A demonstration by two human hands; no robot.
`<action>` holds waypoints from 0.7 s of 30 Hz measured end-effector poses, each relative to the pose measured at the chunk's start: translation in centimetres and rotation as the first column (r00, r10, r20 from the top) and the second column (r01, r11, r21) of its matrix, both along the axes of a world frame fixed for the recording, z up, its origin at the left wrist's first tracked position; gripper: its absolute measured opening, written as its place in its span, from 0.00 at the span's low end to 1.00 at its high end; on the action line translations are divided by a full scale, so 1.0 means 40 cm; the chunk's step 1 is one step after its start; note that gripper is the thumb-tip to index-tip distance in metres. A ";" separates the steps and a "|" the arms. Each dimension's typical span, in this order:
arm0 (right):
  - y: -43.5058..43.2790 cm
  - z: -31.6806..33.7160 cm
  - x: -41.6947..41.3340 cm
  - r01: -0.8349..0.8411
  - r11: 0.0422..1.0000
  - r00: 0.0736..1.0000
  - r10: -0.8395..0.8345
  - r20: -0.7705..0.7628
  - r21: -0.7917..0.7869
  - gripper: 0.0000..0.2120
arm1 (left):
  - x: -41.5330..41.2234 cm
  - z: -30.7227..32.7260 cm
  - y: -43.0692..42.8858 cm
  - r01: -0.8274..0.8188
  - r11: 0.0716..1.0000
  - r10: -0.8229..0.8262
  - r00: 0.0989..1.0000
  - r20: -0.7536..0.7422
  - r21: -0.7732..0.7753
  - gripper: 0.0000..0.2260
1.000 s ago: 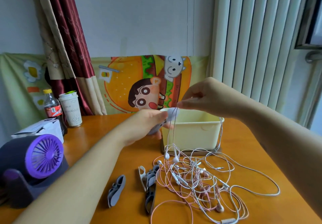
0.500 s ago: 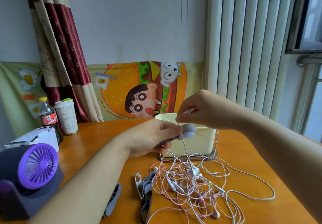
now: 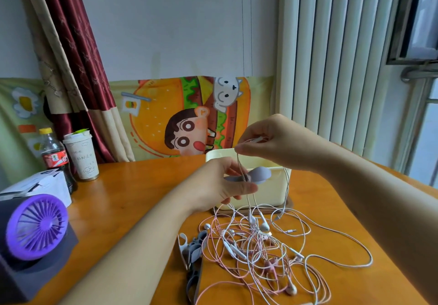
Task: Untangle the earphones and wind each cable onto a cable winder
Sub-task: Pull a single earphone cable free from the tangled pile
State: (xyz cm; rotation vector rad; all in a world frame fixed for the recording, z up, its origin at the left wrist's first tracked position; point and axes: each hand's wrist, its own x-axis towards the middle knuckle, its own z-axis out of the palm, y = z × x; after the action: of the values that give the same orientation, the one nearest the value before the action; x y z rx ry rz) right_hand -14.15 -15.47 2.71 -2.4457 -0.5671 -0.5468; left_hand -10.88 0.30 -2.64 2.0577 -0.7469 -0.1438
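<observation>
Two grips: left fingers hold winder; right fingers pinch cable just above.

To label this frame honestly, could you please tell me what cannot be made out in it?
Head view, grey winder: whether the white cable is wound on; the left hand covers most of it.
Head view, earphone tangle: which cable joins which earbud; thin strands overlap.
Head view, spare winders: the lowest runs off the bottom edge.
</observation>
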 end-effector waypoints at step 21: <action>-0.074 -0.159 0.179 0.299 0.829 0.953 -0.286 -0.101 0.472 0.10 | 0.063 -0.088 -0.025 0.093 0.989 -0.112 0.977 -0.183 -0.112 0.11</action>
State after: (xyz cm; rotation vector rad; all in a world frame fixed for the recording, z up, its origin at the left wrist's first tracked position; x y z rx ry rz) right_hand -7.00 -18.43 -3.67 -2.0551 -0.0207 -0.6850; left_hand -8.38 -0.70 -6.16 1.8784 -0.7275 -0.3476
